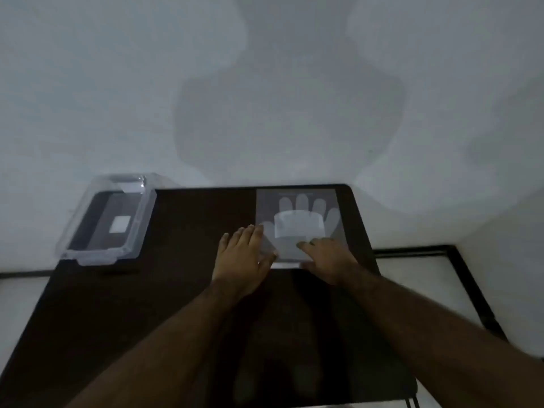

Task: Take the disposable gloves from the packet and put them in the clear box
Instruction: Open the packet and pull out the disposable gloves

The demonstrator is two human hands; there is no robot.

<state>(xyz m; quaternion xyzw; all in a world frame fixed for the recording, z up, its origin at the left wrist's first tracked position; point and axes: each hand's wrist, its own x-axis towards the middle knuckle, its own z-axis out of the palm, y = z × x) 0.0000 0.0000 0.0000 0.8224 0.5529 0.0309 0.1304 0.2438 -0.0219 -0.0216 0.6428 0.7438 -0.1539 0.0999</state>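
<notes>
A flat clear packet (298, 222) with a hand shape printed on it lies at the far right of the dark table (188, 231); pale disposable gloves show through it. My left hand (245, 254) rests on the packet's near left corner, thumb on the plastic edge. My right hand (329, 257) lies flat on its near right part, fingers spread and pressing down. The clear box (112, 219) stands open at the table's far left corner, holding only a white label on its bottom. The image is dim and slightly blurred.
A pale wall rises straight behind the table, with my shadow on it. To the right of the table a black metal frame (459, 269) runs along a light floor. The table's near right edge (412, 390) shows thin metal legs.
</notes>
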